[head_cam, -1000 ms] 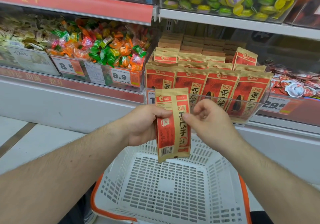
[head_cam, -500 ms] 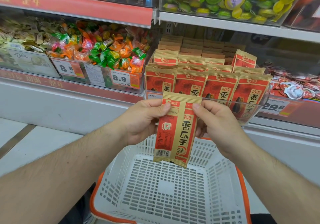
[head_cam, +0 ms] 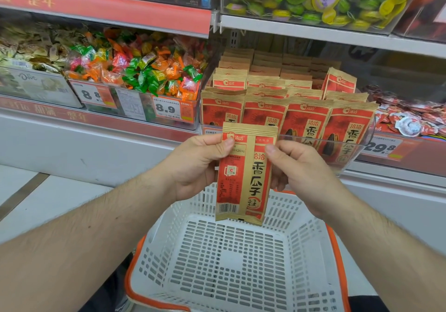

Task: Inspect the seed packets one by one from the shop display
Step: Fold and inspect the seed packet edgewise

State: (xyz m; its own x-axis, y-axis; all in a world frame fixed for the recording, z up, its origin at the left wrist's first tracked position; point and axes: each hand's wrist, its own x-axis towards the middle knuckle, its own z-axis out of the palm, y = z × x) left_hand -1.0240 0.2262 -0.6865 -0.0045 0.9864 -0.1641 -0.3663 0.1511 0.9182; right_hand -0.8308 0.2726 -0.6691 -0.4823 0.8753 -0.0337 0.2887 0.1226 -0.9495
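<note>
Since 0.5 s ago the seed packet (head_cam: 243, 174) now hangs upright, left hand (head_cam: 195, 164) and right hand (head_cam: 299, 167) pinching its top corners above the basket (head_cam: 236, 263).

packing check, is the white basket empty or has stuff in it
Empty: the white basket shows only bare slotted floor; the seed packet is held above it.

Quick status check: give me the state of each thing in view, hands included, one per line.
Held seed packet: sealed, upright, back side with barcode facing the camera, above the basket.
Left hand: pinches the packet's upper left edge.
Right hand: pinches the packet's upper right edge.
Shop basket: open, nothing visible inside.
Display packets: standing in rows in a clear bin.
Wrapped sweets: heaped in their bin.
</note>
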